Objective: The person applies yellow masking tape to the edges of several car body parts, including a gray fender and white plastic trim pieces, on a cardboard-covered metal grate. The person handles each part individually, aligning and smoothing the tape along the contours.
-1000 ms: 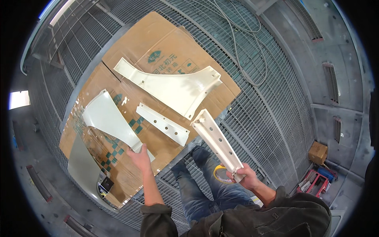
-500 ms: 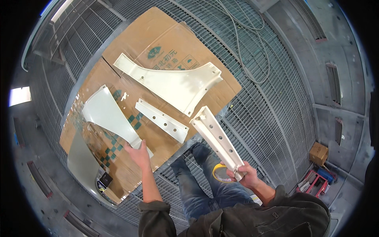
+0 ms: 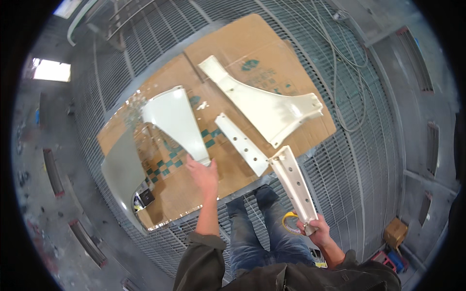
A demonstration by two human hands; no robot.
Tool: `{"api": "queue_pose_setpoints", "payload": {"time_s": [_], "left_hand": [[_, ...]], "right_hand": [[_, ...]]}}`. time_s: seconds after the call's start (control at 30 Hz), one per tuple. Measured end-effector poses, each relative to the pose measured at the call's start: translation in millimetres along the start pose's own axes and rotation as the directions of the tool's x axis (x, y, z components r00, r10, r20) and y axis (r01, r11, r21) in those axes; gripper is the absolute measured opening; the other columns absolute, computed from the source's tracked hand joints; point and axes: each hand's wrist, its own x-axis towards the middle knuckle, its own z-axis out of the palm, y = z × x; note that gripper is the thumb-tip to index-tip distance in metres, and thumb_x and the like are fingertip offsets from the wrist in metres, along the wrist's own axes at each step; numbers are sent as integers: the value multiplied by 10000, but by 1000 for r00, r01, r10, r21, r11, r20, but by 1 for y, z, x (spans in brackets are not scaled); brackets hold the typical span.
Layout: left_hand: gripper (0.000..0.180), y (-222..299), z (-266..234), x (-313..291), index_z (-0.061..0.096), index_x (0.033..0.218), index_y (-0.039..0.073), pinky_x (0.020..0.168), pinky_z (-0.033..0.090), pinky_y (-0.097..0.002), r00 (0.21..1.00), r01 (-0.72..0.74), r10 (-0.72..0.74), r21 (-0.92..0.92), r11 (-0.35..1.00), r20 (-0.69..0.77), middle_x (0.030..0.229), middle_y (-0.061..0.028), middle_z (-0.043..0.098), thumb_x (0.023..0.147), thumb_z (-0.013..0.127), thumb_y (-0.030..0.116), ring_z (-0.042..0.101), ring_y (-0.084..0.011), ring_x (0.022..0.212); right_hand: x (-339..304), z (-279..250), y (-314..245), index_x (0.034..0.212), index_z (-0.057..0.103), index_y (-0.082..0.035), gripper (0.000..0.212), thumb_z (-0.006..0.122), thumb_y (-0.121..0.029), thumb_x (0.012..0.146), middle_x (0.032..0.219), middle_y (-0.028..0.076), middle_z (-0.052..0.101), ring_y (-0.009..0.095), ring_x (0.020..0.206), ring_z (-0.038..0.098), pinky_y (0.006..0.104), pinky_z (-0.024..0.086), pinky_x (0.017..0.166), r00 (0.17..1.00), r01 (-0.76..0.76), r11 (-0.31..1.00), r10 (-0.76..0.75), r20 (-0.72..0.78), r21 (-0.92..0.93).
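Grey panel: the curved grey panel [image 3: 116, 167] lies over the left edge of the cardboard sheet [image 3: 247, 39], well apart from both hands, to the left of the nearer one.
Dark box: a small dark box [image 3: 146, 196] sits by the grey panel's inner curve, left of and lower than the left hand.
Pale panel: the pale panel [image 3: 177, 119] lies on the cardboard, its broad end away from the person and its narrow end at the left hand's fingers.
Left hand: the left hand [image 3: 203, 175] reaches over the sheet, thumb and fingers parted and touching that narrow end; whether they grip it cannot be told.
Perforated strip: the white strip with holes [image 3: 241, 145] lies slantwise between the pale panel and the cream panel [image 3: 267, 104], beyond and between the hands.
Yellow tape: the tape roll [image 3: 286, 224] is just left of the right hand, against its fingers.
White channel: the white channel [image 3: 293, 186] slants up and leftward from the right hand, its far end near the cream panel's lower corner.
Right hand: the right hand [image 3: 319, 232] is closed around the channel's near end, above the floor grating [image 3: 349, 194].
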Motion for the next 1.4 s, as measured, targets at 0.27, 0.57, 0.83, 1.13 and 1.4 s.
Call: {"api": "queue_pose_setpoints", "payload": {"time_s": [0.27,0.57,0.83,1.13,1.4], "left_hand": [[521,-48,-3,21,559,1300,-48,882,484,-315,988,144,-152,-622,770,41,1114,-101,614,912,762,234,597,-180,1021],[460,-78,-14,13,558,1302,-42,914,507,-328,987,149,-82,-620,770,134,1126,-134,687,944,706,206,650,-216,1049],[937,-4,-22,-6,305,1504,42,958,507,-480,999,-18,15,60,998,52,1352,-217,562,758,833,251,613,-395,1145],[805,0,-68,-1,328,1500,-42,971,483,-425,993,-98,68,-382,919,-92,1278,-238,588,769,639,88,601,-354,1146],[775,6,-144,5,331,1528,-16,537,377,-222,943,226,217,-964,139,252,967,-55,504,845,564,267,403,-99,671]], "right_hand": [[-3,15,5,1356,531,117,706,504,-329,809,818,79,593,127,685,513,246,402,618,999,38,997,-36,29,-65],[5,31,30,1362,527,123,697,521,-333,834,844,81,609,126,717,528,249,416,645,989,-117,992,122,88,-53],[13,58,50,1350,550,82,619,572,-323,882,887,69,612,122,784,552,257,444,670,984,-97,989,113,137,-114],[16,87,48,1362,516,-6,649,705,-383,869,1016,176,623,373,895,613,435,514,757,875,253,35,-435,213,-967],[10,80,52,1335,520,26,736,780,-358,764,950,166,580,367,857,559,443,481,721,832,308,-22,-479,281,-951]]}}
